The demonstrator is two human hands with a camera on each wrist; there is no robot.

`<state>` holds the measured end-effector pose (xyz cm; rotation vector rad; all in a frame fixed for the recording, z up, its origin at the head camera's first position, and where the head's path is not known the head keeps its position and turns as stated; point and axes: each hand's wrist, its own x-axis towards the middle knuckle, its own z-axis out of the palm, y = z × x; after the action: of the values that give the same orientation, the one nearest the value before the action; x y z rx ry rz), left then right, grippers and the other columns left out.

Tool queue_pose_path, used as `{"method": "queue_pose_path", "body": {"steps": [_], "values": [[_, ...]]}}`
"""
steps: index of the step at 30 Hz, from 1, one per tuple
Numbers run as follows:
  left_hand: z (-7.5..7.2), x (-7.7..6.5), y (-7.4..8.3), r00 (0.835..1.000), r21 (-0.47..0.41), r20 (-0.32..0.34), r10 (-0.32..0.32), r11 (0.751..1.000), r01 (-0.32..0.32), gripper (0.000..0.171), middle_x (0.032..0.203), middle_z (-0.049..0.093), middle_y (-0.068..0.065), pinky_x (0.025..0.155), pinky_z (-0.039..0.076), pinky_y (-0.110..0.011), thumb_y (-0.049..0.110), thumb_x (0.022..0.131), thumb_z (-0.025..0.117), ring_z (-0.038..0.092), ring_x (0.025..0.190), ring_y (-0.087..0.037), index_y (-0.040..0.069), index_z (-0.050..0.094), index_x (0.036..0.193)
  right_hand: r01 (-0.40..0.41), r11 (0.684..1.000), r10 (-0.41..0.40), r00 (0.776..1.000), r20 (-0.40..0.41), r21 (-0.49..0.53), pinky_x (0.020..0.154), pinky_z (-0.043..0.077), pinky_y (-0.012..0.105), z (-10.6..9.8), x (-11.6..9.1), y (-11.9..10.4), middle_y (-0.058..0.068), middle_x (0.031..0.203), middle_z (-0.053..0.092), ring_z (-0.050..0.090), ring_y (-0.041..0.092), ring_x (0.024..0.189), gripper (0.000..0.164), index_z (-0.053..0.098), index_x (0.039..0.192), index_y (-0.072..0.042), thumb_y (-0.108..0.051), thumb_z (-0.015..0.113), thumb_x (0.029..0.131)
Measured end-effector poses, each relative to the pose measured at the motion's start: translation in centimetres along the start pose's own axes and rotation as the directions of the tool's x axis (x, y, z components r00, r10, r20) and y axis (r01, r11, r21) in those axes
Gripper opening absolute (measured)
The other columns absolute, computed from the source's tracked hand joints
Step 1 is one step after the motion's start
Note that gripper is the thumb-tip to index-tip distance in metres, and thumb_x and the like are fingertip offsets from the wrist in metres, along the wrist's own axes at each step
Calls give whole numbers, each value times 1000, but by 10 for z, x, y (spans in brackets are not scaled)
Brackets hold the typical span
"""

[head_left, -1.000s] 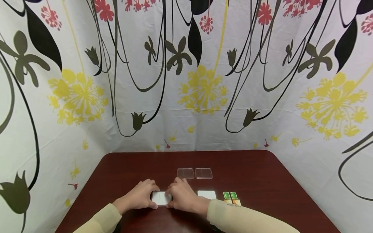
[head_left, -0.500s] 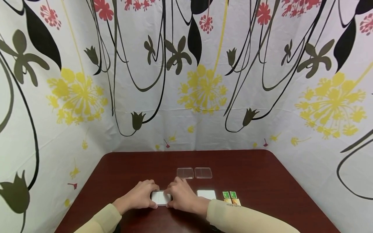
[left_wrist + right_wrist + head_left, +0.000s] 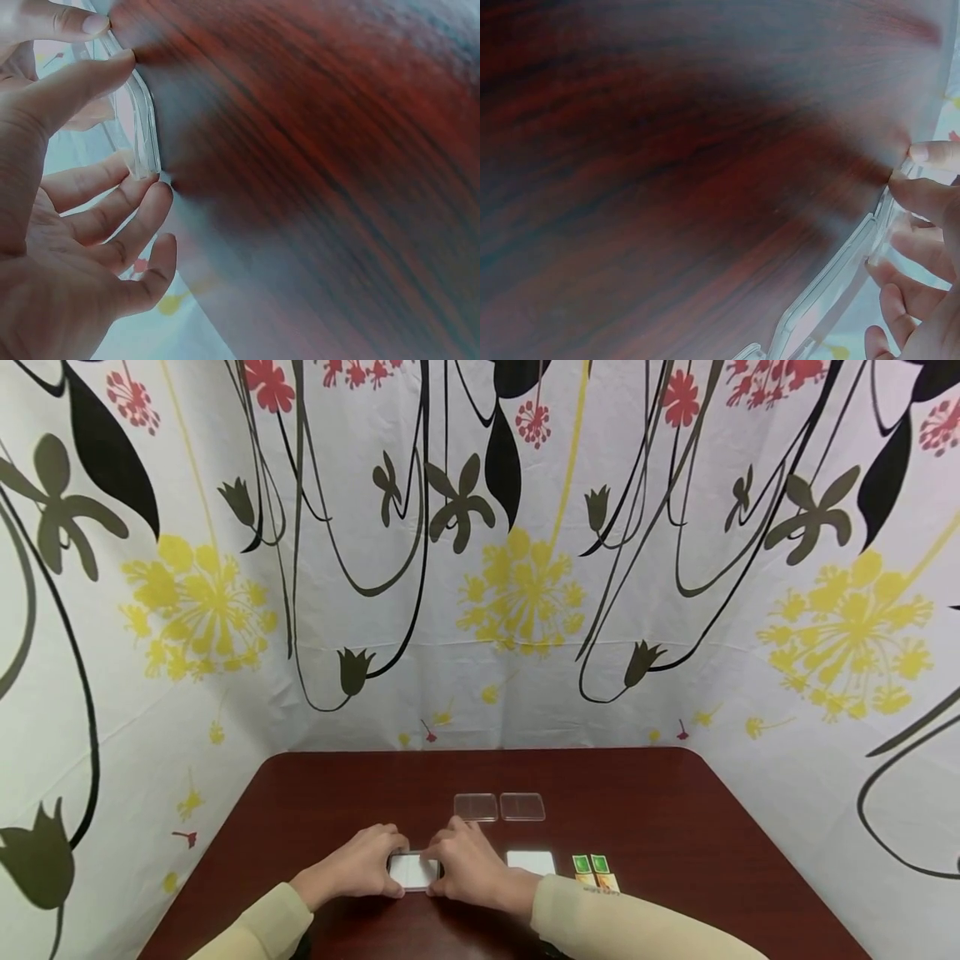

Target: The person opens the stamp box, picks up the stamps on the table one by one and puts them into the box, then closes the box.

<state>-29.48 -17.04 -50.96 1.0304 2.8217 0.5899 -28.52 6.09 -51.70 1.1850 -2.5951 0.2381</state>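
Note:
Both hands hold a flat, clear-edged plastic case (image 3: 413, 871) with a white face, low at the table in the head view. My left hand (image 3: 365, 862) grips its left end, thumb on the near edge and fingers on the far edge. At the right end my right hand (image 3: 470, 866) pinches it between thumb and fingers, covering that end. The left wrist view shows the clear rim of the case (image 3: 145, 124) between left thumb and fingertips. In the right wrist view, the right fingers (image 3: 922, 199) are on the case, beside another clear-edged flat case (image 3: 825, 289).
Two clear, shallow plastic pieces (image 3: 476, 807) lie side by side behind the hands. A white rectangular piece (image 3: 531, 862) and several small green and orange cards (image 3: 591, 864) lie right of the right hand, partly behind the forearm. Patterned fabric (image 3: 480, 610) surrounds the dark red table (image 3: 360, 785).
Both hands and the case stay almost in place. A faint line across the middle of the white face, seen earlier, no longer shows.

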Motion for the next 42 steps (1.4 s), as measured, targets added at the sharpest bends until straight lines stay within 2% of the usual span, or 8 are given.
{"method": "queue_pose_path", "body": {"steps": [8,15,21,29,36,42], "values": [[-3,-3,1,1000,-33,-3,-16,999,16,44,95,57,8,66,44,-30,38,72,89,48,82,-10,16,72,106,-30,999,29,999,23,31,71,35,28,-1,1,1,-11,103,70,46,7,86,41,80,107,-26,-41,90,70],[-4,-9,-1,1000,-25,-6,-21,999,20,49,101,60,9,74,40,-42,44,76,86,51,90,-13,17,73,115,-37,999,36,999,14,28,74,36,28,-3,1,1,-13,104,70,46,7,87,42,80,108,-26,-44,89,71],[-8,-12,-1,998,-4,-63,-18,1000,18,45,103,60,9,76,38,-43,43,78,85,49,91,-12,19,74,114,-40,998,40,999,11,50,73,38,31,-7,2,3,-14,106,69,46,8,89,40,79,110,-28,-45,86,75],[-18,-9,-2,991,13,-120,-60,998,62,48,109,58,8,82,41,-51,42,80,83,51,99,-15,16,73,120,-3,998,5,999,-37,57,76,38,33,-18,9,18,-17,110,69,47,8,94,39,78,112,-31,-45,85,77],[-28,-2,-1,975,69,-222,-33,996,50,53,116,62,3,87,42,-56,42,80,85,53,107,-19,14,73,123,-72,987,75,997,-15,144,81,39,37,-27,18,31,-20,114,69,47,8,98,43,76,118,-29,-45,85,80],[-34,6,-3,962,94,-271,-23,994,50,52,120,65,-1,92,41,-55,38,80,86,54,112,-21,12,73,124,-84,986,90,995,-37,142,83,39,36,-29,26,43,-20,110,70,47,7,96,44,76,118,-27,-46,85,79]]}}
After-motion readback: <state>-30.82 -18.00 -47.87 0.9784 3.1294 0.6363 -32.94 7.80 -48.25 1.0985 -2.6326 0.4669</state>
